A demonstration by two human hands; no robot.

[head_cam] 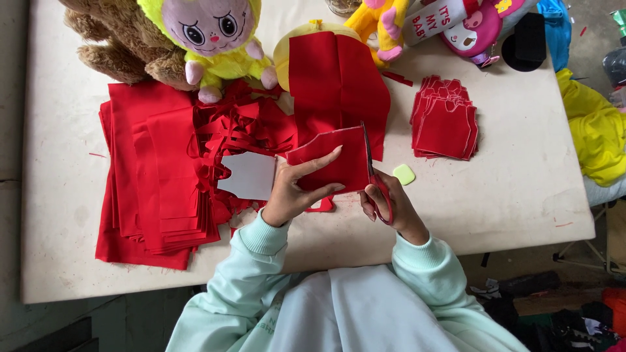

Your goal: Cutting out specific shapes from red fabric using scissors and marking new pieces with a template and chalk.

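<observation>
My left hand [293, 190] pinches a piece of red fabric [339, 164] held up over the table. My right hand [390, 203] grips red-handled scissors [372, 171], whose blades run up along the fabric's right edge. A grey paper pattern [249, 175] lies just left of my left hand on a tangle of red scraps [228, 130]. A pile of red fabric sheets [150, 176] sits at the left, and a larger red piece [336, 85] lies behind the hands. A stack of cut red shapes [445, 118] lies to the right.
Plush toys crowd the far edge of the white table [508, 189]: a brown one [124, 45], a yellow doll [212, 39], a yellow-pink one [381, 23] and a pink one [469, 26]. A small green chalk [403, 174] lies near the scissors. Yellow cloth [596, 130] hangs at the right.
</observation>
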